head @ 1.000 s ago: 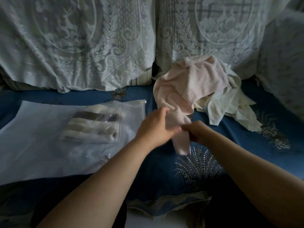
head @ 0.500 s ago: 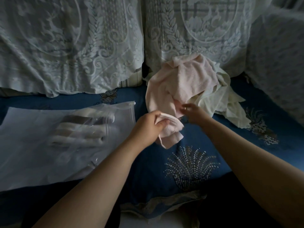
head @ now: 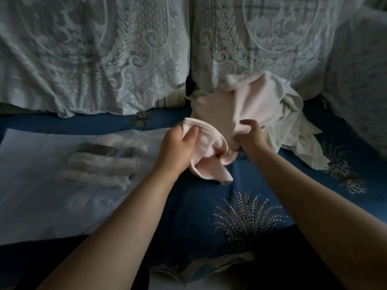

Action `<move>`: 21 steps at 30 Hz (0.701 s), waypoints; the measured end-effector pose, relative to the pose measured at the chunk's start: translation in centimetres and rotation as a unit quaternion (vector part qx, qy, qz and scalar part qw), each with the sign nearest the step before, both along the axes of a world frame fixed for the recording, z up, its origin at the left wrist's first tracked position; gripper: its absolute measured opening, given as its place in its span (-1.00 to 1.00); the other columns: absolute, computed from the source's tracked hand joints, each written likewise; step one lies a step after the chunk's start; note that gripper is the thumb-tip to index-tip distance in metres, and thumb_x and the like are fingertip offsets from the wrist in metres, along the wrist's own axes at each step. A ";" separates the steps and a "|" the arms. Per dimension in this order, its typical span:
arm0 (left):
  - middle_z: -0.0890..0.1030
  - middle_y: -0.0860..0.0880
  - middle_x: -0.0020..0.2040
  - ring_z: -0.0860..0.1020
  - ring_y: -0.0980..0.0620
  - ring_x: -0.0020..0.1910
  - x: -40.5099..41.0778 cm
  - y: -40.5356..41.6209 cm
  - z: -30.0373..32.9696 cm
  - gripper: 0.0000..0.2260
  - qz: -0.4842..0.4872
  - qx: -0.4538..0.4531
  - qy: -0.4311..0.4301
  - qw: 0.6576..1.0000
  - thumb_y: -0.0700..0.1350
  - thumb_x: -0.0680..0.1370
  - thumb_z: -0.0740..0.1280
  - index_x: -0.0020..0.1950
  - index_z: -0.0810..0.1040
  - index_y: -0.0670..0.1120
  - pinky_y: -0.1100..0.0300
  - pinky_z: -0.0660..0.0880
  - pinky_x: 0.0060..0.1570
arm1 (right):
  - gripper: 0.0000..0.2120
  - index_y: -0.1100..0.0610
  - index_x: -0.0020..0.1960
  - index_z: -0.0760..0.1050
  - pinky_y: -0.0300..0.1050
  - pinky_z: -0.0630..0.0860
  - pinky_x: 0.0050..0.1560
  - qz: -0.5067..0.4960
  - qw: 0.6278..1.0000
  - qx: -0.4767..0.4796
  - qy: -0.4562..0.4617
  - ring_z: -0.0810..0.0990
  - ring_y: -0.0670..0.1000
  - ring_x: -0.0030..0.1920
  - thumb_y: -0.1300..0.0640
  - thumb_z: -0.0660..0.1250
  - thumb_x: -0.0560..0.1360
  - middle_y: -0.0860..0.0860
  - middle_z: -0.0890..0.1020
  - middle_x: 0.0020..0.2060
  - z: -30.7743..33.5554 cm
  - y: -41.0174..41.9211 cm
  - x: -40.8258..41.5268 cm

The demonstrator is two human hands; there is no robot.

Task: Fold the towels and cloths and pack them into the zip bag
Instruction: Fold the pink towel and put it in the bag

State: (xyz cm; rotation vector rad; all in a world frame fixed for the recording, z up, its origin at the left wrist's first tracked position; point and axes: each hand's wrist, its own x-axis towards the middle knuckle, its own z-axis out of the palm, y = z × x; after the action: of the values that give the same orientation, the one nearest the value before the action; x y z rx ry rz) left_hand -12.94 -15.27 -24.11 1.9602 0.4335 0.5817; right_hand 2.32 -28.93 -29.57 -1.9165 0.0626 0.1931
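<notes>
Fingers [head: 191,136] of left hand [head: 178,147] & right hand [head: 250,139] clamped on pink towel [head: 211,143], w/ zip bag [head: 41,185] lying at left on blue sofa [head: 199,206].

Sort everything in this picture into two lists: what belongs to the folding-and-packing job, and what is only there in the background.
Part of the job:
pink towel, held by left hand and right hand
cream cloth
zip bag
folded towels inside it

Just there:
lace covers
blue patterned seat cover
</notes>
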 end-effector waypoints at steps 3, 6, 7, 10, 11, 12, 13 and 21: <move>0.54 0.00 -0.17 0.47 0.05 -0.21 -0.4 0.0 0.9 -0.81 0.009 0.091 -0.008 0.996 -0.07 0.60 0.22 -0.01 0.56 -0.17 0.27 0.23 -0.33 | -0.55 0.04 0.27 0.35 0.03 0.61 -0.48 0.159 0.979 -0.004 0.125 0.59 0.14 -0.24 0.38 0.28 0.46 0.12 0.52 -0.13 -0.2 -1.3 -7.1; 0.50 0.02 -0.20 0.48 -0.03 -0.17 -1.1 -0.1 0.7 -0.87 -0.042 0.173 0.020 0.984 -0.04 0.61 0.19 -0.09 0.44 -0.04 0.19 0.22 -0.27 | -0.54 0.04 0.32 0.26 -0.10 0.58 -0.49 0.324 0.914 -0.141 0.197 0.64 0.05 -0.32 0.16 0.31 0.48 0.12 0.59 -0.15 -0.8 -3.2 -12.9; 0.49 0.03 -0.21 0.49 -0.04 -0.16 -1.2 -0.3 0.5 -0.89 -0.068 0.188 0.034 0.979 -0.03 0.61 0.19 -0.10 0.39 0.00 0.15 0.27 -0.25 | -0.55 -0.02 0.33 0.20 -0.11 0.57 -0.50 0.341 0.900 -0.179 0.204 0.64 0.05 -0.35 0.06 0.29 0.51 0.12 0.60 -0.16 -1.0 -3.7 -13.5; 0.55 0.02 -0.17 0.55 -0.08 -0.14 -1.2 -0.9 -0.3 -0.91 -0.128 0.218 0.076 0.964 0.00 0.61 0.19 -0.01 0.40 0.00 0.02 0.47 -0.18 | -0.41 -0.03 0.43 0.04 0.04 0.64 -0.32 0.280 0.902 -0.301 0.133 0.66 0.15 -0.25 -0.17 0.22 0.52 0.23 0.63 -0.03 -1.3 -5.2 -11.7; 0.57 0.02 -0.17 0.55 -0.08 -0.14 -1.2 -1.0 -0.5 -0.90 -0.137 0.222 0.083 0.962 0.02 0.60 0.21 -0.01 0.42 0.01 0.01 0.49 -0.17 | -0.30 0.04 0.48 -0.03 0.08 0.63 -0.21 0.241 0.904 -0.338 0.098 0.64 0.18 -0.18 -0.20 0.21 0.52 0.25 0.61 0.04 -1.8 -5.6 -10.4; 0.57 0.03 -0.18 0.55 -0.07 -0.16 -1.1 -1.1 -0.8 -0.90 -0.143 0.219 0.082 0.962 0.02 0.59 0.23 -0.03 0.44 0.01 0.03 0.49 -0.18 | -0.21 0.12 0.51 -0.10 0.10 0.61 -0.11 0.195 0.913 -0.350 0.069 0.62 0.19 -0.12 -0.21 0.22 0.51 0.26 0.59 0.10 -2.1 -6.0 -9.2; 0.56 0.05 -0.22 0.55 -0.05 -0.17 -1.1 -1.1 -1.0 -0.89 -0.150 0.213 0.076 0.963 0.02 0.57 0.27 -0.07 0.46 0.00 0.06 0.47 -0.21 | -0.17 0.20 0.51 -0.10 0.10 0.57 -0.04 0.149 0.932 -0.326 0.055 0.59 0.21 -0.05 -0.18 0.26 0.50 0.24 0.56 0.15 -2.9 -6.5 -7.7; 0.64 0.05 -0.23 0.59 0.08 -0.20 -0.5 -1.9 -2.0 -0.90 -0.200 0.107 0.056 0.972 -0.04 0.48 0.42 -0.10 0.64 -0.05 0.13 0.48 -0.16 | -0.47 0.28 0.28 0.33 0.04 0.64 -0.09 -0.149 0.969 0.109 0.164 0.61 0.09 -0.18 0.13 0.44 0.41 0.16 0.58 -0.03 -7.3 -6.3 -0.4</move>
State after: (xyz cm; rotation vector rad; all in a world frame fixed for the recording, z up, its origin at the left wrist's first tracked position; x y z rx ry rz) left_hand -13.49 -17.20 -26.07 2.2164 0.0369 0.2681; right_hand 1.94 -35.28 -36.88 -1.6168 0.5288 0.2990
